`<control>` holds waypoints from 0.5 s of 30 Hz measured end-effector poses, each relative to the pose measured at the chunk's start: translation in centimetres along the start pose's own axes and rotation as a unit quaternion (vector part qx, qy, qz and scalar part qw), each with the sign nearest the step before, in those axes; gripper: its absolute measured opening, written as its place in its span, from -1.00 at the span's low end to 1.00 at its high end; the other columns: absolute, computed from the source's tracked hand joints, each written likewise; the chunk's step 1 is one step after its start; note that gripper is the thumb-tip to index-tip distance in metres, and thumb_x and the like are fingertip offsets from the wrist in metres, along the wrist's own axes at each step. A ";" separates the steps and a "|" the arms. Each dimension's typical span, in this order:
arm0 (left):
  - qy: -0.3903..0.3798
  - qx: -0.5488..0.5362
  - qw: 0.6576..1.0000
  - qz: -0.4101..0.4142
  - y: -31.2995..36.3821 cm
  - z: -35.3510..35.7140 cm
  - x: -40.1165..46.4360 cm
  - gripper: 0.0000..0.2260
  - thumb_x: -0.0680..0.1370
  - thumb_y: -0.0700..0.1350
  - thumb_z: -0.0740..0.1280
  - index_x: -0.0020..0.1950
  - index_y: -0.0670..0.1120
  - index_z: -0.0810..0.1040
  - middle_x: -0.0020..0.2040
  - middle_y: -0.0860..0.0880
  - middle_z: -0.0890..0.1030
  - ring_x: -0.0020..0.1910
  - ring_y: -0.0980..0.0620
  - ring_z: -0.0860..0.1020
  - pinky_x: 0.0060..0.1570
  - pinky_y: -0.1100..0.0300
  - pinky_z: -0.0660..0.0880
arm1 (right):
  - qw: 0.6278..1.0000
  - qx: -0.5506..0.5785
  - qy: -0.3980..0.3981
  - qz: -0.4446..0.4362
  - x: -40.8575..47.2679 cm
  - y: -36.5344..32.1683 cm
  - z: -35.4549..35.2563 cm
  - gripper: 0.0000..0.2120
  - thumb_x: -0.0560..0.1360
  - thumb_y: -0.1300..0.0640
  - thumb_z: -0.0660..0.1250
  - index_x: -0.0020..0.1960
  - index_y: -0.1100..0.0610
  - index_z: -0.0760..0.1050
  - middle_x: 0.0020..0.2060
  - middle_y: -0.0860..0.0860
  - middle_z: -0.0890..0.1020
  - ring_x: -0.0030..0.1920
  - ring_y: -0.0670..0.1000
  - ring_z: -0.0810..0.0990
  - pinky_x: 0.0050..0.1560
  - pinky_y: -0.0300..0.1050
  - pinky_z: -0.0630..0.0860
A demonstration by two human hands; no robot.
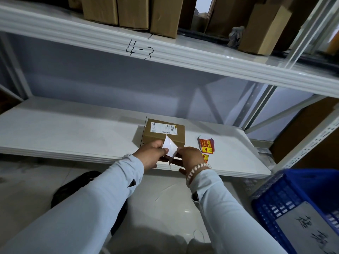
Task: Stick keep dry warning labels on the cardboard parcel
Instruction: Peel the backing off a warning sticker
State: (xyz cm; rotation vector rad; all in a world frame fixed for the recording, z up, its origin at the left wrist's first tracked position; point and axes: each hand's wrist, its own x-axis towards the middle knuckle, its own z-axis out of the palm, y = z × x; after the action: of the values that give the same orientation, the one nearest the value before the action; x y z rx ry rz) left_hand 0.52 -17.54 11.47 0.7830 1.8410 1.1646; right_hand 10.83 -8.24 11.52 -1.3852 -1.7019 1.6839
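A small brown cardboard parcel (161, 136) with a white shipping label on top rests on the white shelf (73, 136). Just in front of it, my left hand (151, 153) and my right hand (190, 156) both pinch a white label sheet (170, 146), its white back toward me, the two layers spread apart at the near edge. Red and yellow keep dry labels (206, 145) lie on the shelf to the right of the parcel, partly hidden behind my right hand.
A blue plastic crate (293, 204) with a handwritten paper sign stands at the lower right. Above, a shelf marked "4-3" (139, 49) carries several cardboard boxes (132, 11). A metal upright (310, 142) stands at the right. A dark object (77, 186) lies on the floor.
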 end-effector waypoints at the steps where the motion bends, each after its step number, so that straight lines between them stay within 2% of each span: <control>1: -0.002 0.000 1.000 -0.001 0.0 0.0 0.0 -0.88 0.58 -0.10 0.23 0.05 0.07 0.52 0.16 -0.05 0.62 0.17 -0.07 0.57 0.16 -0.04 0.50 | 1.000 0.005 -0.011 0.017 0.4 0.0 -0.3 -0.76 0.55 0.24 0.21 -0.28 0.06 0.42 -0.13 0.10 0.57 -0.10 0.10 0.55 0.00 -0.04 0.53; 4: -0.012 -0.006 1.000 -0.003 0.0 0.1 0.1 -0.87 0.59 -0.13 0.21 -0.05 0.07 0.51 0.14 -0.03 0.64 0.15 -0.05 0.60 0.17 -0.04 0.47 | 0.997 0.018 -0.040 0.069 0.7 0.1 -0.6 -0.73 0.56 0.27 0.15 -0.25 0.10 0.50 -0.19 0.02 0.65 -0.10 0.09 0.63 -0.04 -0.05 0.46; 7: -0.016 -0.008 1.000 -0.007 0.1 0.0 0.0 -0.89 0.59 -0.14 0.21 -0.04 0.02 0.50 0.14 -0.03 0.64 0.11 -0.02 0.62 0.14 0.00 0.46 | 0.992 0.067 -0.041 0.104 0.9 0.4 -0.9 -0.76 0.56 0.23 0.17 -0.21 0.12 0.53 -0.20 0.03 0.67 -0.12 0.07 0.64 -0.12 -0.10 0.45; 12: -0.014 -0.005 1.000 -0.007 0.4 -0.1 0.1 -0.93 0.60 -0.17 0.19 -0.01 -0.08 0.46 0.04 -0.04 0.62 -0.14 0.12 0.60 0.13 0.02 0.49 | 0.980 0.132 -0.054 0.138 1.0 0.7 -0.8 -0.83 0.58 0.17 0.14 -0.07 0.13 0.51 -0.13 0.06 0.66 -0.18 0.03 0.61 -0.17 -0.11 0.43; 15: -0.013 -0.002 1.000 -0.013 0.4 -0.1 0.1 -0.94 0.60 -0.18 0.20 -0.06 -0.09 0.43 0.09 -0.09 0.63 -0.06 0.04 0.61 0.18 -0.02 0.52 | 0.973 0.154 -0.069 0.158 1.0 0.8 -1.0 -0.81 0.58 0.18 0.11 -0.08 0.11 0.50 -0.14 0.03 0.66 -0.15 0.03 0.60 -0.14 -0.09 0.42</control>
State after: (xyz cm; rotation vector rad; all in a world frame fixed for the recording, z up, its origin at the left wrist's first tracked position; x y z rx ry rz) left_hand 0.41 -17.35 11.82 0.7652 1.8220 1.1374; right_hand 11.46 -7.01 10.66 -1.4726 -1.2586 2.1569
